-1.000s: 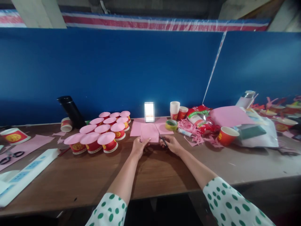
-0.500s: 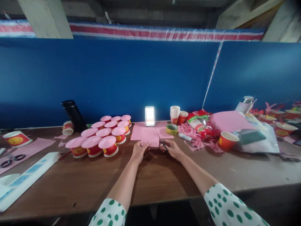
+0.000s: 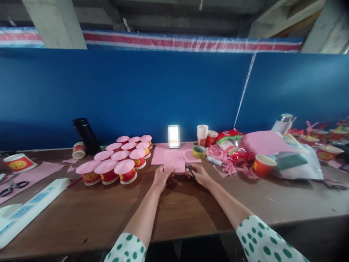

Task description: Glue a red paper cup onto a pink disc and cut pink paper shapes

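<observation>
Brown table (image 3: 191, 214) | left fingers (image 3: 171, 170) pinch pink paper (image 3: 173, 159) at near edge | right fingers (image 3: 198, 169) hold scissors (image 3: 189, 169) alongside

A pixelated white block (image 3: 173, 137) hides whatever stands mid-view at the back of the desk (image 3: 191, 207). Part of the left grip (image 3: 161, 177) is hidden beneath the pink paper (image 3: 174, 161); the right grip (image 3: 200, 175) covers some of the scissors (image 3: 188, 167), and whether these touch the paper's edge cannot be told. The bottom edge crops 2 spotted sleeves (image 3: 271, 238), the left edge a power strip (image 3: 32, 209) and a pink sheet (image 3: 32, 176). Far-right cups (image 3: 329, 153) are blurred, and smaller print on the red packet (image 3: 230, 145) is unreadable.
</observation>
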{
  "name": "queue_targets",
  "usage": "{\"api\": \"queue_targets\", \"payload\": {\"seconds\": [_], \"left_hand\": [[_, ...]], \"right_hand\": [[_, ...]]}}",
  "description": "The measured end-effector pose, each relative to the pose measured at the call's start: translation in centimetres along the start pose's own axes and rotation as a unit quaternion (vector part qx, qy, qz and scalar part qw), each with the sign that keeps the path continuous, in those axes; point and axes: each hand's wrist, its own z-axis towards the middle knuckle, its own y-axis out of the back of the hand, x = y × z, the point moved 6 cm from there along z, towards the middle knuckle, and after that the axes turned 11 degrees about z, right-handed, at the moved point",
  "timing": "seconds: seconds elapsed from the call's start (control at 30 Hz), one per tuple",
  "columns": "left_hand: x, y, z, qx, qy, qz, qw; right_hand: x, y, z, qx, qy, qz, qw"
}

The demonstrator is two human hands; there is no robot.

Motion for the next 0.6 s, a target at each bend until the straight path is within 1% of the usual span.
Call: {"api": "queue_targets", "payload": {"seconds": [0.27, 0.6], "left_hand": [[0.09, -0.04, 0.01, 0.010, -0.004, 0.000, 1.000], [0.02, 0.03, -0.02, -0.002, 0.000, -0.008, 1.000]], "right_hand": [[0.68, -0.31, -0.29, -0.003, 0.000, 0.003, 1.000], [0.25, -0.15, -0.19, -0.010, -0.009, 0.016, 1.000]]}}
